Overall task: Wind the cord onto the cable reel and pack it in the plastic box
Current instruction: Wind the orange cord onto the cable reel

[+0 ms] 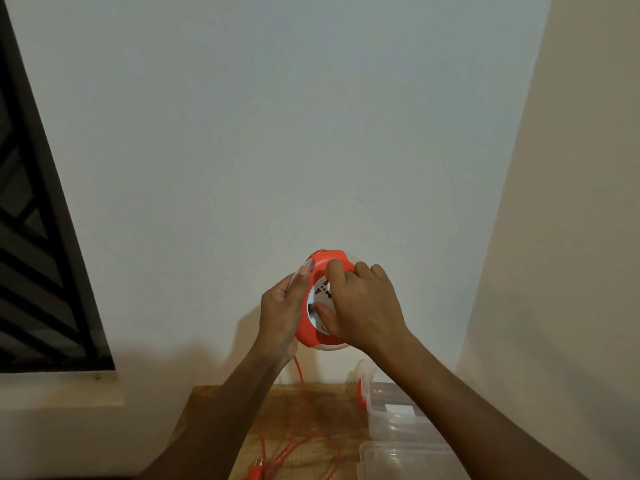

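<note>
- Cord [313,441] first, orange, lying in loose loops across the near part of the wooden table [214,420], its plug [255,471] right at the near edge.
- Over at the table's right side sits the clear plastic box [398,424], open, with its clear lid [408,459] lying nearer along the same side, and an orange latch [361,393] showing on the box's far left corner.
- From the loops, one strand of cord climbs straight up off the table to the cable reel [320,299], which is held in the air above the far edge, in front of the pale wall [277,133].
- Left hand [282,310] cups the reel's orange rim from the left side, fingers wrapped around it, fingertips reaching its top.
- Right hand [363,303] is laid over the white socket face, fingers curled and gripping the reel's right rim, thumb pressed on the face.
- Far left, a dark window grille [34,237] stands beside the wall.
</note>
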Motion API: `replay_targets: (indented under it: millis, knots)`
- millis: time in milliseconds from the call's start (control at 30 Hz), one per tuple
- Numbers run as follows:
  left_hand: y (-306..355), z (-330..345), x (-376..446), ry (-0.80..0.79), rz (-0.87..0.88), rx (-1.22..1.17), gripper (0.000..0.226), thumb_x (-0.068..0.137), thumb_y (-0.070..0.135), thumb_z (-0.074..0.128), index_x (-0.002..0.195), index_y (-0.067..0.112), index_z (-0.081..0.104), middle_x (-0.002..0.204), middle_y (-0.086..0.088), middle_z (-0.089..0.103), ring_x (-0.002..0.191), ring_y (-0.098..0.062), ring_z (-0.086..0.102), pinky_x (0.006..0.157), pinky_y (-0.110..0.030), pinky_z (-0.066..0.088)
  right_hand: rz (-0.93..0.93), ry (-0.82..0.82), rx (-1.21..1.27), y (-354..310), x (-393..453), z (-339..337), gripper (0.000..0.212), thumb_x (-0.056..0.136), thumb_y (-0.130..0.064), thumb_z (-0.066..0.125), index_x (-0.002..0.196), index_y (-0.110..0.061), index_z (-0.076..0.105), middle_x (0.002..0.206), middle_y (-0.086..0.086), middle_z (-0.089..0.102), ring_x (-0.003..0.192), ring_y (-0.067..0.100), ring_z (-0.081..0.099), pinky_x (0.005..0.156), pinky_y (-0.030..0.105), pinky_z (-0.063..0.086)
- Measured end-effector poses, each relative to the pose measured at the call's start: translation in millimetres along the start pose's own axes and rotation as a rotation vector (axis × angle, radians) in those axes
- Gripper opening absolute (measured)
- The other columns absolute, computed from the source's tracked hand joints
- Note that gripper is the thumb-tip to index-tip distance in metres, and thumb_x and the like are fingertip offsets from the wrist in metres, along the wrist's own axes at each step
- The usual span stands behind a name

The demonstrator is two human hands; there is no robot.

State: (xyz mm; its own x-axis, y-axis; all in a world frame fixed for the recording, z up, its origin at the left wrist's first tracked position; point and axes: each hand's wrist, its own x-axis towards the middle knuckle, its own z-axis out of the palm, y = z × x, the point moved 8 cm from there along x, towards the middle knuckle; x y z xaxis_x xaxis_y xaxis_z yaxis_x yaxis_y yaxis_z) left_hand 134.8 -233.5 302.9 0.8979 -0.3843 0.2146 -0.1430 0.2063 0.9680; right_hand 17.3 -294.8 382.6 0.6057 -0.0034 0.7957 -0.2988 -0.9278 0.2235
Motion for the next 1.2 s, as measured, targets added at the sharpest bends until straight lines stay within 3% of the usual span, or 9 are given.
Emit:
replay_targets:
  millis: [200, 333, 467, 567, 667, 800, 967, 1100, 1200]
  knots:
    - [8, 0, 2, -0.021, 0.027, 0.012, 0.025, 0.074, 0.078, 0.056, 0.085, 0.060, 0.071, 0.080, 0.038, 0.072, 0.079, -0.004, 0.075, 0.049, -0.008, 0.050, 0.047, 0.018, 0.022, 5, 4, 2, 0.053, 0.078, -0.054, 0.066, 0.105, -0.009, 0.060, 0.077, 0.006, 0.072, 0.060, 0.026, 0.066, 0.067, 0.038, 0.052]
    - [7, -2, 4, 0.004, 0.033, -0.018, 0.039, 0.072, 0.078, 0.058, 0.094, 0.049, 0.072, 0.086, 0.026, 0.077, 0.082, -0.015, 0.077, 0.054, -0.015, 0.057, 0.210, -0.043, 0.104, 21, 5, 9, 0.054, 0.085, -0.058, 0.055, 0.113, -0.011, 0.053, 0.076, 0.002, 0.071, 0.058, 0.024, 0.067, 0.064, 0.035, 0.052]
    - [5, -2, 5, 0.018, 0.043, -0.039, 0.038, 0.075, 0.077, 0.061, 0.099, 0.049, 0.073, 0.097, 0.018, 0.079, 0.089, -0.020, 0.077, 0.072, -0.035, 0.066, 0.455, -0.132, 0.267, 45, -3, 24, 0.045, 0.090, -0.058, 0.045, 0.111, -0.018, 0.043, 0.081, -0.004, 0.067, 0.061, 0.016, 0.064, 0.055, 0.026, 0.050]
    - [8, 0, 6, 0.006, 0.056, -0.052, 0.028, 0.078, 0.075, 0.061, 0.096, 0.057, 0.074, 0.096, 0.020, 0.079, 0.088, -0.017, 0.078, 0.070, -0.035, 0.066, 0.631, -0.180, 0.434, 56, -11, 34, 0.036, 0.090, -0.054, 0.049, 0.100, -0.021, 0.039, 0.082, -0.005, 0.063, 0.066, 0.016, 0.062, 0.056, 0.031, 0.053]
    - [7, 0, 6, -0.014, 0.040, -0.100, 0.032, 0.078, 0.074, 0.062, 0.094, 0.051, 0.077, 0.093, 0.013, 0.081, 0.083, -0.016, 0.079, 0.063, -0.031, 0.064, 0.682, -0.168, 0.495, 65, -15, 30, 0.022, 0.092, -0.040, 0.048, 0.092, -0.021, 0.038, 0.073, -0.004, 0.059, 0.059, 0.014, 0.058, 0.051, 0.032, 0.051]
    - [3, -6, 9, -0.022, -0.002, -0.159, 0.031, 0.075, 0.071, 0.062, 0.091, 0.050, 0.078, 0.091, 0.012, 0.081, 0.081, -0.015, 0.079, 0.056, -0.027, 0.061, 0.306, -0.096, 0.374, 45, -7, 6, 0.016, 0.086, -0.028, 0.056, 0.095, -0.022, 0.045, 0.072, -0.005, 0.062, 0.060, 0.014, 0.058, 0.051, 0.029, 0.049]
    - [-1, -7, 14, -0.038, -0.008, -0.118, 0.039, 0.076, 0.067, 0.061, 0.103, 0.041, 0.073, 0.093, 0.017, 0.080, 0.084, -0.011, 0.078, 0.059, -0.027, 0.062, -0.275, -0.136, 0.196, -3, -5, -2, 0.037, 0.069, -0.019, 0.076, 0.103, -0.016, 0.060, 0.112, 0.002, 0.066, 0.095, 0.026, 0.059, 0.075, 0.036, 0.053]
    - [-1, -7, 16, -0.105, -0.005, -0.081, 0.037, 0.079, 0.062, 0.060, 0.104, 0.037, 0.072, 0.090, 0.017, 0.080, 0.083, -0.012, 0.079, 0.055, -0.024, 0.060, -0.353, -0.284, 0.070, 4, -7, 10, 0.064, 0.058, -0.029, 0.089, 0.114, -0.023, 0.059, 0.124, 0.003, 0.061, 0.105, 0.027, 0.057, 0.075, 0.037, 0.055]
    - [-2, -7, 15, -0.130, -0.010, -0.061, 0.037, 0.078, 0.059, 0.060, 0.105, 0.035, 0.070, 0.087, 0.019, 0.080, 0.081, -0.011, 0.079, 0.053, -0.023, 0.059, -0.427, -0.303, 0.049, 4, -13, 15, 0.065, 0.064, -0.035, 0.087, 0.119, -0.030, 0.055, 0.124, 0.003, 0.059, 0.107, 0.025, 0.055, 0.076, 0.037, 0.055]
